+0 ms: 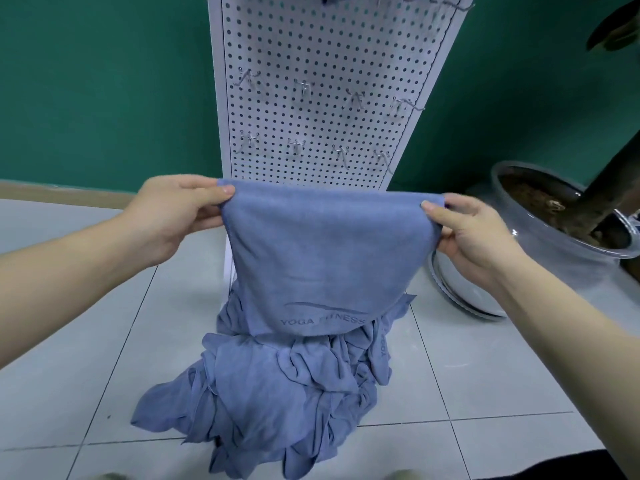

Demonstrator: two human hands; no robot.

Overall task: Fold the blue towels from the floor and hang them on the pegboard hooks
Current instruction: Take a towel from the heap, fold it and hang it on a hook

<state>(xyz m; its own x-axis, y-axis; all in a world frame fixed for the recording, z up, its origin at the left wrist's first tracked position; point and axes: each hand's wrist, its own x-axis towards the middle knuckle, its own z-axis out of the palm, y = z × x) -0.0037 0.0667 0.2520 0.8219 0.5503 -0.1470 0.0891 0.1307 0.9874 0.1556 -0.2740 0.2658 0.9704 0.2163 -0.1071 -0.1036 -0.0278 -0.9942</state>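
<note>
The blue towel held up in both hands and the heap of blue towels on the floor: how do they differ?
The held blue towel hangs smooth and spread, while the heap of blue towels lies crumpled. The left hand and right hand pinch the held towel's top corners; nothing grips the heap, which rests on the white tiled floor. Both share the same blue cloth and "YOGA" lettering.

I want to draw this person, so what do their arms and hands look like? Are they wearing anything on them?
Both arms are bare as far as the picture shows, with no sleeves in sight. The left hand and the right hand wear no gloves, rings, watch or bracelet. The fingernails that show are short and plain.
</note>
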